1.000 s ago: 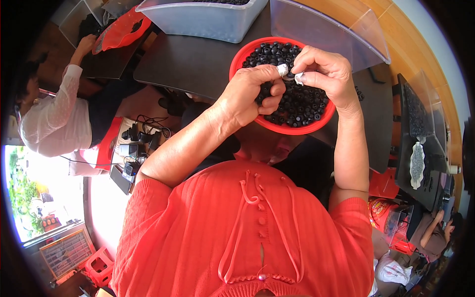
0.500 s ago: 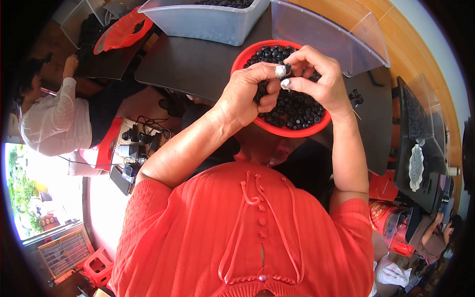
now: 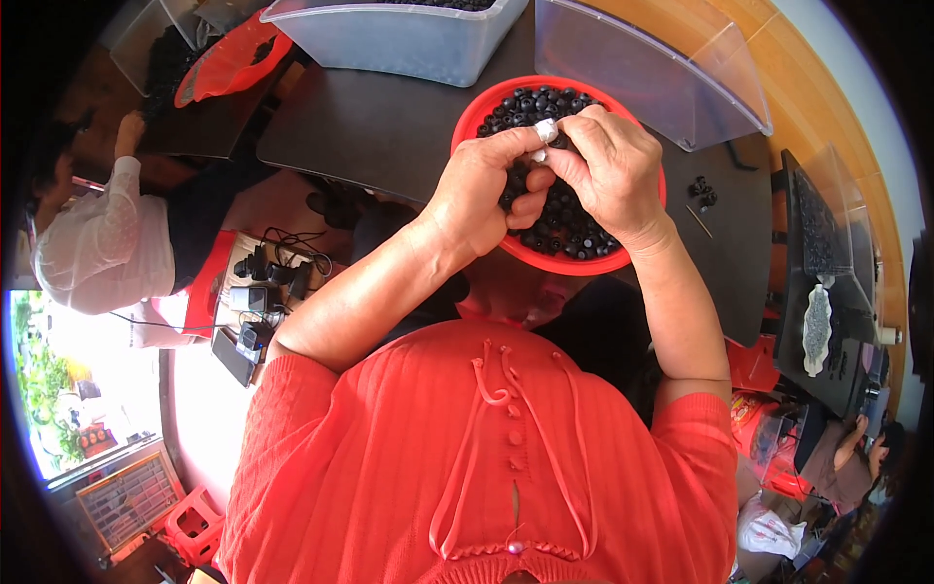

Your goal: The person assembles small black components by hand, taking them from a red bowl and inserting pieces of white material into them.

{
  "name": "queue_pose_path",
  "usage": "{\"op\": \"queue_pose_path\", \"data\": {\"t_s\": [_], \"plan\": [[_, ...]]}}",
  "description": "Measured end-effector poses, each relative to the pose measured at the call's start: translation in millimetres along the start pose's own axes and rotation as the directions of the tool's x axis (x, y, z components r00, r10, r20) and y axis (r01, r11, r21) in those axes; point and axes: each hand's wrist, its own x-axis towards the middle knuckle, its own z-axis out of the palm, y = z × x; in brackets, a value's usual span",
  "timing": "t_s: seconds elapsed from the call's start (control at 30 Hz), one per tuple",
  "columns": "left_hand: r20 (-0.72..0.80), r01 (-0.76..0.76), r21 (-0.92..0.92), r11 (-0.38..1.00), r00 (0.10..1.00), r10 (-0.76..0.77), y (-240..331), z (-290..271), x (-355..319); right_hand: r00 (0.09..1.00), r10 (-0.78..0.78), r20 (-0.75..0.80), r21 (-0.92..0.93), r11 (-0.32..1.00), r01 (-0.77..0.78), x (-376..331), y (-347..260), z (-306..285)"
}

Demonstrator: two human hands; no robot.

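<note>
A round red bowl [image 3: 477, 125] full of several small black round parts [image 3: 569, 229] sits on the dark table [image 3: 370, 127] in front of me. Both hands hover over the bowl, pressed together. My left hand [image 3: 486, 190] and my right hand [image 3: 608, 170] pinch a small black part between taped white fingertips [image 3: 545, 131]. Which hand carries the part is hard to tell; the fingers of both close on it.
A grey plastic tub [image 3: 409, 39] and a clear lid [image 3: 642, 68] stand at the table's far side. A few loose black parts [image 3: 700, 190] lie to the right. A person in white [image 3: 107, 253] works at the left beside a red tray [image 3: 229, 58].
My hands have drawn closer together over the bowl; the right hand moved left until the fingertips of both meet on the small part.
</note>
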Motion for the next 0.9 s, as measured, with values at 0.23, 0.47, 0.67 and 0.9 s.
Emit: {"op": "queue_pose_path", "data": {"t_s": [0.23,0.47,0.67,0.9], "plan": [[0.047,0.027,-0.068,0.997,0.999,-0.024,-3,-9,0,1.0,0.013,0.027,0.058,0.998,-0.014,-2,-1,-3],[0.11,0.122,-0.1,0.987,0.988,-0.111,3,-10,5,0.993,0.078,0.088,0.307,0.946,-0.101,-3,8,6],[0.203,0.064,-0.12,0.991,0.978,-0.039,40,-7,-6,0.892,0.333,0.305,0.49,0.748,-0.447,0,30,-28],[0.235,-0.26,0.257,0.931,0.951,0.201,206,19,15,0.593,0.326,0.736,0.315,0.61,-0.727,6,32,-63]]}}
